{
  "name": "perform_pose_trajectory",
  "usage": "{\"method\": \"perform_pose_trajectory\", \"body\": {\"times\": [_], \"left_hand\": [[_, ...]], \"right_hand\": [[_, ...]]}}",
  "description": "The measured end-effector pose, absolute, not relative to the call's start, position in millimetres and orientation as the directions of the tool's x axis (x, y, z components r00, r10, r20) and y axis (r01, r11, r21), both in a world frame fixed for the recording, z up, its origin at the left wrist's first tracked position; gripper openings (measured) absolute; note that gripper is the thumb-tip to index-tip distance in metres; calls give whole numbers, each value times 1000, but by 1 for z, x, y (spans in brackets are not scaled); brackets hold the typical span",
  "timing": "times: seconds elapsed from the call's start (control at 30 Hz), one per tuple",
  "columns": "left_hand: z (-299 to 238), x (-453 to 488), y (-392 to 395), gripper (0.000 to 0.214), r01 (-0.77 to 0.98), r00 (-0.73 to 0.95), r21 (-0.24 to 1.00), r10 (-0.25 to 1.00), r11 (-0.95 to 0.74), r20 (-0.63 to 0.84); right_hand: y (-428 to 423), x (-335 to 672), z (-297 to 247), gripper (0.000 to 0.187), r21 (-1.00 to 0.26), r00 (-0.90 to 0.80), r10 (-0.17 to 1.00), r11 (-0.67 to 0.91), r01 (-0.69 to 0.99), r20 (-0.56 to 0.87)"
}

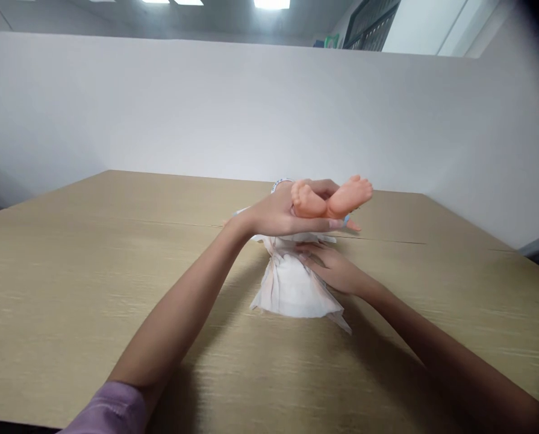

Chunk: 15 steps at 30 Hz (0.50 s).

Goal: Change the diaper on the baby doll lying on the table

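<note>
The left hand [287,216] is closed round the doll's legs [330,200] and holds the two little feet up in the air. Right under that grip, the white diaper [291,289] lies open on the table [93,271]. The right hand [336,269] rests flat on the diaper, just below the grip, with fingers out and holding nothing. I think the diaper is not wrapped or closed yet.

free: table [70,271] left, right | blocked: partition [161,108] behind, diaper [287,292] and doll feet [327,199] mid-table
</note>
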<state>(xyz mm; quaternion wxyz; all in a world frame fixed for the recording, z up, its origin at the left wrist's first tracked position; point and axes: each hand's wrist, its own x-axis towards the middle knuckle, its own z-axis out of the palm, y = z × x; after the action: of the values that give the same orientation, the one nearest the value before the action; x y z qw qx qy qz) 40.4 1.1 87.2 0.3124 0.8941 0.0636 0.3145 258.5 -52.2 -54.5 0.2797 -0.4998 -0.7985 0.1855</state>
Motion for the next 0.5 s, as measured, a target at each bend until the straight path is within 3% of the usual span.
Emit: {"method": "perform_pose_trajectory", "body": {"times": [0.1,0.2,0.33,0.4,0.5], "left_hand": [[75,40,-5,35,-69,819,622,311,-780,481],[58,40,-15,35,-72,832,590,277,-804,480],[39,29,-30,43,-143,830,542,198,-828,522],[31,15,-33,51,-142,840,543,189,-827,508],[14,-14,-30,59,-98,861,537,199,-838,468]], "right_hand": [[-82,262,-52,32,-625,-29,915,297,722,401],[-101,256,-44,61,-623,124,806,340,704,579],[-110,252,-26,72,-527,-114,767,532,663,631],[-110,260,-24,64,-454,-283,730,630,630,622],[-108,282,-37,47,-248,-509,614,751,612,604]]}}
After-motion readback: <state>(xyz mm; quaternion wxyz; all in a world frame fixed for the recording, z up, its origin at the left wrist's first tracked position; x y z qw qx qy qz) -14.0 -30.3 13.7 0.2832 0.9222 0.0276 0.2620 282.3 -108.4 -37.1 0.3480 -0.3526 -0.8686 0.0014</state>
